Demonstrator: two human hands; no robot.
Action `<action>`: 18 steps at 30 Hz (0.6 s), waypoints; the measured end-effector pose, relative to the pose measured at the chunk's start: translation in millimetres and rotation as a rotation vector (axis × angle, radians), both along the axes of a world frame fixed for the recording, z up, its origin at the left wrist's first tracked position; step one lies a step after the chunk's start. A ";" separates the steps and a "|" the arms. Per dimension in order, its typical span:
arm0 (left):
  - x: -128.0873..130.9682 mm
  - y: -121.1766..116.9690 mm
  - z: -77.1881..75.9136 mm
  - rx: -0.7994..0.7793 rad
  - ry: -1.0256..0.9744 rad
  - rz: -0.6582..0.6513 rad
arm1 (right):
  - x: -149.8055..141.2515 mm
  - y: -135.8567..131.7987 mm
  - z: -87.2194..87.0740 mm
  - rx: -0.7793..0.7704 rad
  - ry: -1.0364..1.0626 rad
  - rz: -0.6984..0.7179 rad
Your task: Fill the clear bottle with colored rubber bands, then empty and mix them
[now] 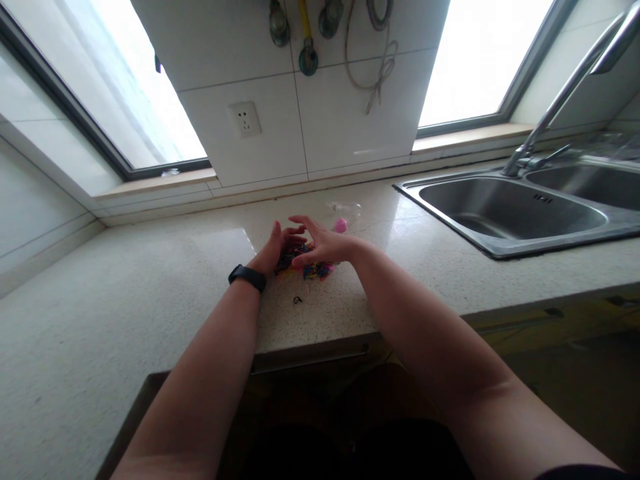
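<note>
A small heap of colourful rubber bands lies on the pale speckled counter, partly covered by my hands. At its left side my left hand is cupped, thumb raised and fingers reaching toward the right hand. My right hand arches over the heap, its thumb and fingers apart. Whether any bands touch the fingers I cannot tell. One dark band sits alone nearer the front edge. Just behind the right hand are a pink rounded piece and a clear plastic container.
To the right, a steel double sink is set into the counter, with a tall faucet behind it. A tiled wall with a socket and pipe fittings rises at the back between two windows. The counter's front edge runs below my forearms.
</note>
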State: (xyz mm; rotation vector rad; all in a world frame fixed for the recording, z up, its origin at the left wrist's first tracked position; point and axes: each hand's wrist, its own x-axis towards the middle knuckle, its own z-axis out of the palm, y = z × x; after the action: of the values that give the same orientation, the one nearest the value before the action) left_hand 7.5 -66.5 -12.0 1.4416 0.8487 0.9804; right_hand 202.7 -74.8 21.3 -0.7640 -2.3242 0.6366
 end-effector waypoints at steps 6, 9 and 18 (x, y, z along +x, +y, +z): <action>1.9 -4.4 4.2 -0.020 -0.135 0.015 | -9.9 -24.0 -0.8 0.051 -0.319 0.012; 1.8 -7.3 7.6 -0.055 -0.154 0.079 | -18.6 -30.9 -2.6 0.046 -0.414 0.025; 1.8 -7.5 8.6 -0.067 -0.170 0.100 | -22.9 -28.9 -8.5 0.171 -0.389 -0.047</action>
State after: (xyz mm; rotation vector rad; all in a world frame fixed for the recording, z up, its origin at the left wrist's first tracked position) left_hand 9.3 -74.0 -3.4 1.2498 0.8266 1.1219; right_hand 179.9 -103.7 12.8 -0.9236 -2.6583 0.2789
